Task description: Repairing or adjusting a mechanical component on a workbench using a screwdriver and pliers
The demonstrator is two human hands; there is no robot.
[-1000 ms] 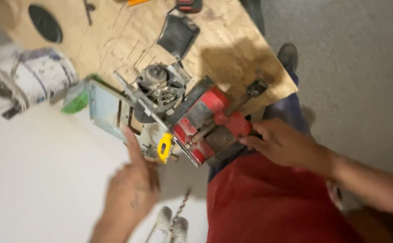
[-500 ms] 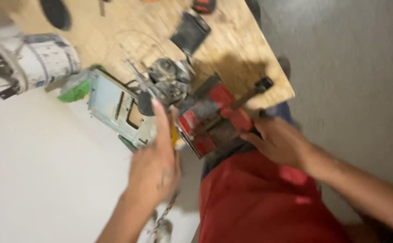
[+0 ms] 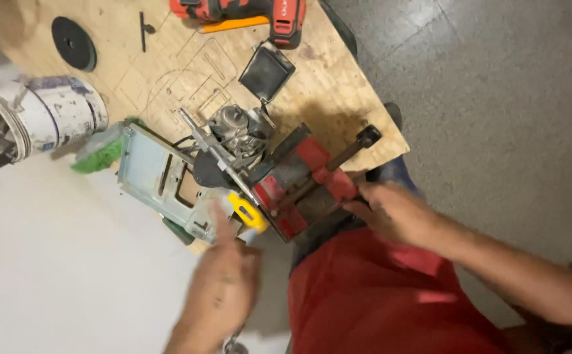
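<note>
- Vise (image 3: 305,180), red with dark jaws, sits at the near corner of the plywood board (image 3: 168,65), overhanging toward the person's red-clad lap; a stripped power-tool motor (image 3: 237,134) with its pale metal base plate (image 3: 152,174) appears to be clamped or propped against it, though I cannot tell how firmly.
- Right hand (image 3: 391,213) has its fingers curled loosely at the vise's near end, touching the red body by the screw; whether they truly grip it I cannot tell.
- Left hand (image 3: 224,292) is blurred, fingers extended and mostly open, fingertips near a yellow part (image 3: 247,213) at the board's near edge, holding nothing visible.
- Judging by its look, the vise is cast metal: heavy, rigid, not fragile, best taken by the body or by the dark screw handle (image 3: 348,154), which juts toward the board's right edge.
- Motor and plate look awkward and sharp-edged, with thin rods sticking out; hold them by the plate's flat rim.
- Farther off: black pad (image 3: 266,71), red drill (image 3: 260,12) at the far edge, black disc (image 3: 73,42), white bucket (image 3: 50,115) and green cloth (image 3: 99,154) by the left edge.
</note>
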